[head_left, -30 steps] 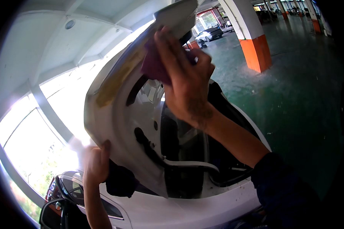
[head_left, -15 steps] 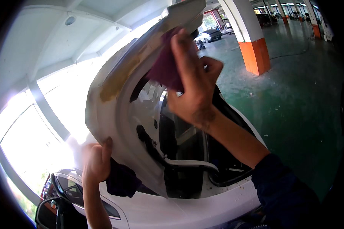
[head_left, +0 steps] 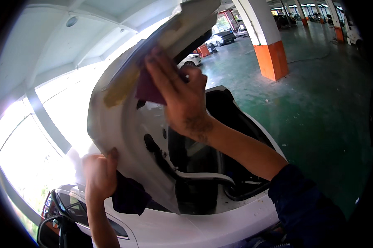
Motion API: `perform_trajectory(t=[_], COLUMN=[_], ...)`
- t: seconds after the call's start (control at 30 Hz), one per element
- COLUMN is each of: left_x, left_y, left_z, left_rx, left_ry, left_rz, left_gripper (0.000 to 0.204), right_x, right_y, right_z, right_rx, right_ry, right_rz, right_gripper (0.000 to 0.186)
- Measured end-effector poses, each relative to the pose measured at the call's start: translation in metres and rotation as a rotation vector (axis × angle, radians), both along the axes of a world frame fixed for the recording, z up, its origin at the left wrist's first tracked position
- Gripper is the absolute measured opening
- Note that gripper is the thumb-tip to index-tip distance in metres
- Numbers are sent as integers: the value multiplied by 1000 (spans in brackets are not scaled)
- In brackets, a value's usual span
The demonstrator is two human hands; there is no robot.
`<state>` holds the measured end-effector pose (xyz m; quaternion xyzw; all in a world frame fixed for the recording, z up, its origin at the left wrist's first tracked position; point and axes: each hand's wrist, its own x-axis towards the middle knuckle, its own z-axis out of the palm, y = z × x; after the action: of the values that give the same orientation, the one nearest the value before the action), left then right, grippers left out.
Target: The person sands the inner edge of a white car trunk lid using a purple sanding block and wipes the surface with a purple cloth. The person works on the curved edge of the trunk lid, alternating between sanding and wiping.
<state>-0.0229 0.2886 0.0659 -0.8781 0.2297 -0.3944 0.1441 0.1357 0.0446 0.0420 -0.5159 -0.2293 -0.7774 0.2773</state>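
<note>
**Right hand [head_left: 181,97] holds a dark maroon, cloth-like sheet [head_left: 150,90] against a raised white car lid [head_left: 114,130]**

The bare right forearm rises from a navy-blue sleeve [head_left: 304,204] at lower right and slants up and to the left. The back of its hand faces the camera, the foremost fingers stretched toward the upper left, slightly blurred, and the thumb bent on the right. This hand is grasping the sheet, flattened under the fingers on the lid's rim, just right of a mustard-yellow smooth patch [head_left: 118,93].

The sheet's visible part is roughly four-sided, one corner aimed down and left; the fingers cover too much to tell its long axis. The lid stands tilted open, its long axis climbing from lower left to upper right, and the patch runs the same way along the rim.

The left forearm comes up almost vertically from the lower edge. The left hand [head_left: 99,175] is clenched about the lid's lower corner, thumb on the inner face. A dark purple, crumpled cloth [head_left: 130,197] hangs just beside it; whether that hand also holds the cloth cannot be told. Below stretches the glossy white car body [head_left: 174,229].
</note>
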Motion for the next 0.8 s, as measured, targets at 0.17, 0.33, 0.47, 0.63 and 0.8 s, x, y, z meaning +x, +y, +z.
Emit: perform_trajectory(t=[0.17,0.33,0.47,0.63,0.8], left_x=[-3,-3,1,-1,-3], left_y=[5,9,17,25,28], left_z=[5,0,-5,-2,-3], left_rx=[-13,3,132,91,156], left_ry=[104,59,-43,72,52], left_rz=[74,-59,-92,-14,24], left_gripper=[30,16,9,12,27], right_x=[-6,-7,-10,1,-11], right_y=[-24,2,-4,3,0], right_z=[2,-2,-5,1,-10], right_rx=[53,-5,-48,61,22], right_ry=[30,41,58,12,26], right_rz=[77,66,34,56,67], right_gripper=[74,80,76,71,65])
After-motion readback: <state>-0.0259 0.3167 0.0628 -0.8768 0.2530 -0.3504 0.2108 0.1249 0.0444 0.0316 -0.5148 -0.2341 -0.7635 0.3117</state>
